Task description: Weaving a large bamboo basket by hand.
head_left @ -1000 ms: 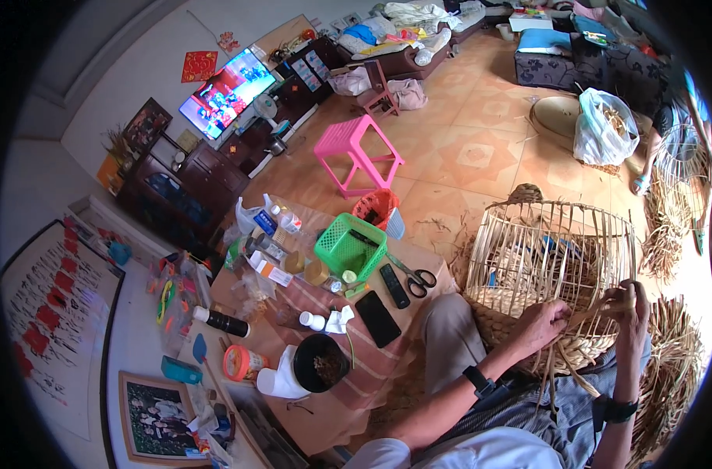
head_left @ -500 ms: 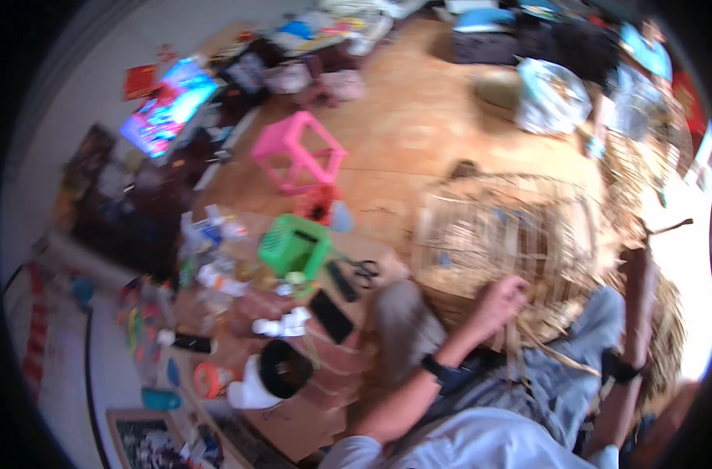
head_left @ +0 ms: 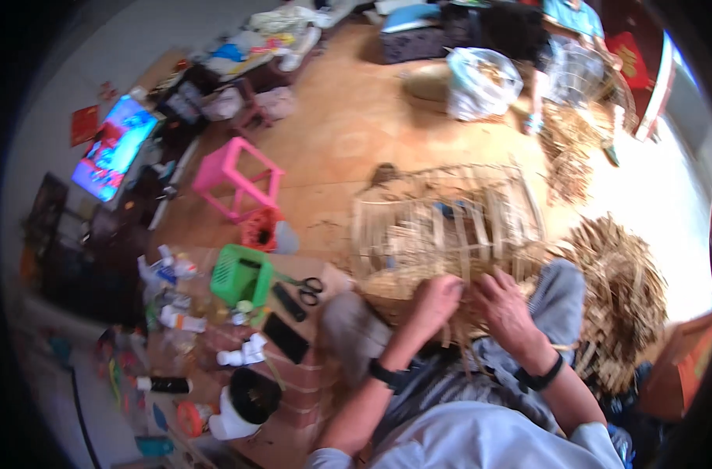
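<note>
A half-woven basket [head_left: 395,283] leans against my lap, its thin upright stakes standing out beyond a band of pale woven strips. My left hand [head_left: 436,303] is closed at the near edge of that band, fingertips pinched on the weave. Close beside it, my right hand [head_left: 506,311] has bent fingers pressed to the same edge. What exactly lies between the fingertips is too small to make out. Loose strip ends hang below the hands over my grey trousers [head_left: 563,293]. A large heap of dried plant strips [head_left: 618,293] lies right of my knee.
Left of me, a low table holds a green plastic basket [head_left: 235,275], scissors [head_left: 311,291], a black phone [head_left: 286,338] and several bottles. A pink stool [head_left: 239,178] stands farther off. Another person [head_left: 575,17] sits at the far right near a plastic bag [head_left: 481,84] and strips.
My right hand has come in from far out on the right, where a strip stretched beside it, to the basket edge beside my left hand. The whole view has shifted.
</note>
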A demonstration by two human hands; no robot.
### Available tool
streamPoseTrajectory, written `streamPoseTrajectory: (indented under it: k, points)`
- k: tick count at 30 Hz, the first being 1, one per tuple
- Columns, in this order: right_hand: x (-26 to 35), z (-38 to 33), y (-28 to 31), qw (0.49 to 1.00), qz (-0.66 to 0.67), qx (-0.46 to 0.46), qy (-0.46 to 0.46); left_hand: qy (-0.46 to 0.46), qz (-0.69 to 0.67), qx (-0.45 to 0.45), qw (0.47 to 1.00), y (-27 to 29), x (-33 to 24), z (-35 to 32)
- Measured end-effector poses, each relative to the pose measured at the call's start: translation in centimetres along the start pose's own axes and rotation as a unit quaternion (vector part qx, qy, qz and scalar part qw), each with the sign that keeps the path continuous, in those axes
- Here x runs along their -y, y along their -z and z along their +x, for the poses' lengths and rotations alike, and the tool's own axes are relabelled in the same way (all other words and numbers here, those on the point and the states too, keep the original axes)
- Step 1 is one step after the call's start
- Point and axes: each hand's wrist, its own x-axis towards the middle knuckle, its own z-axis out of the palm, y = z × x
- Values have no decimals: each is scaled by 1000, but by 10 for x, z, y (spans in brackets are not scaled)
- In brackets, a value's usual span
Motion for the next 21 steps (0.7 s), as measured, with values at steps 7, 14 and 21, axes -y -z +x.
streamPoseTrajectory:
  k: [7, 14, 21]
  points:
    - [5, 9, -7, 999, 6, -37, -18, 39, 16, 108, 993, 18, -18, 1]
    - [28, -18, -2, 991, -10, -114, -63, 58, -6, 72, 996, 7, -13, -2]
    - [27, -33, -12, 993, 13, -100, -57, 63, -55, 71, 994, 2, -5, 0]
